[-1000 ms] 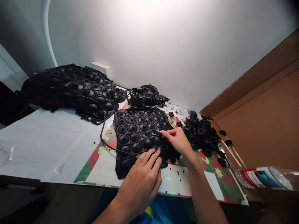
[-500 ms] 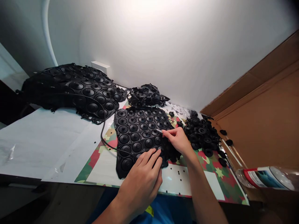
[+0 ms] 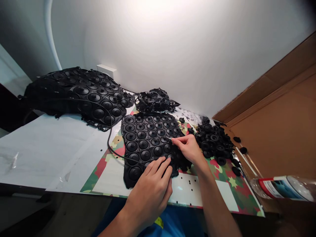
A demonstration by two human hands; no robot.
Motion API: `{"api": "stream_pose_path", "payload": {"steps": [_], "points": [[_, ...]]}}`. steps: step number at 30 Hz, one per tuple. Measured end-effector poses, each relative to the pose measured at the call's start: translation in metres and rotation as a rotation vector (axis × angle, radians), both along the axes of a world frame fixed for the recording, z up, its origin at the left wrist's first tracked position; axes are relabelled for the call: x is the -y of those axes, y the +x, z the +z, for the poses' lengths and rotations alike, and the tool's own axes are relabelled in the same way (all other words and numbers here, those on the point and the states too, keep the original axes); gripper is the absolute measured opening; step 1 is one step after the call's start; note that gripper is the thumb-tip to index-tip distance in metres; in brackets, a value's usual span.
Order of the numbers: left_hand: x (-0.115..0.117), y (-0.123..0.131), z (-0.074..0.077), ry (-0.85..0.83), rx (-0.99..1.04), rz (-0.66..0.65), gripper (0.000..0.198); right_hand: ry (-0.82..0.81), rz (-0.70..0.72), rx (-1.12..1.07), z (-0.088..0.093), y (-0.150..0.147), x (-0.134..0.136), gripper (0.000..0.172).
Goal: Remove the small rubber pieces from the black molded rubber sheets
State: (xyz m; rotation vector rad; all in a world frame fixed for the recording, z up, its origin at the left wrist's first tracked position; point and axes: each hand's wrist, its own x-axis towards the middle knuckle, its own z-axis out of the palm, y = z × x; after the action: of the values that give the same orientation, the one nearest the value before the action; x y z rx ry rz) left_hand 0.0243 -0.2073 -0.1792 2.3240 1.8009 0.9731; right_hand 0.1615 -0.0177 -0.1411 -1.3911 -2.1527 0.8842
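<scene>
In the head view, my left hand [image 3: 153, 183] lies with its fingers stretched out across the near edge of a black rubber sheet [image 3: 125, 169] that bears rows of round moulded discs. A black cord [image 3: 114, 152] runs over the sheet and disappears beneath that hand. My right hand [image 3: 189, 148] is closed in a pinch on a thin pale stick-like tool [image 3: 169, 138]. The tool's tip meets a disc in the sheet's right half. What kind of tool it is stays too small to tell.
Another large black disc sheet [image 3: 98, 98] lies at the left. Behind the work sits a heap of torn black scrap [image 3: 155, 100]. Loose black round parts [image 3: 214, 140] are piled at the right, near a cardboard wall [image 3: 278, 121] and a clear bottle [image 3: 283, 188] lying sideways.
Nearly everything holds its place, with the whole view shifted slightly. Less of the pale tool shows in front of my right fingers. My left hand has stayed on the sheet.
</scene>
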Motion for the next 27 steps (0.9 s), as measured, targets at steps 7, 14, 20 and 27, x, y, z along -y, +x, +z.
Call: {"api": "stream_pose_path", "payload": {"steps": [7, 14, 20, 27], "points": [[0.000, -0.001, 0.000, 0.000, 0.000, 0.002, 0.034, -0.032, 0.004, 0.021, 0.003, -0.001, 0.001, 0.053], [0.001, 0.000, 0.000, 0.006, -0.004, 0.000, 0.034, -0.039, 0.013, 0.005, 0.002, -0.001, 0.000, 0.053], [-0.002, -0.001, -0.002, 0.003, 0.043, -0.006, 0.033, -0.099, 0.030, -0.195, 0.001, -0.001, -0.002, 0.053], [-0.004, 0.000, -0.008, 0.005, 0.026, -0.002, 0.035, -0.319, -0.020, -0.616, 0.014, 0.006, -0.005, 0.063]]}}
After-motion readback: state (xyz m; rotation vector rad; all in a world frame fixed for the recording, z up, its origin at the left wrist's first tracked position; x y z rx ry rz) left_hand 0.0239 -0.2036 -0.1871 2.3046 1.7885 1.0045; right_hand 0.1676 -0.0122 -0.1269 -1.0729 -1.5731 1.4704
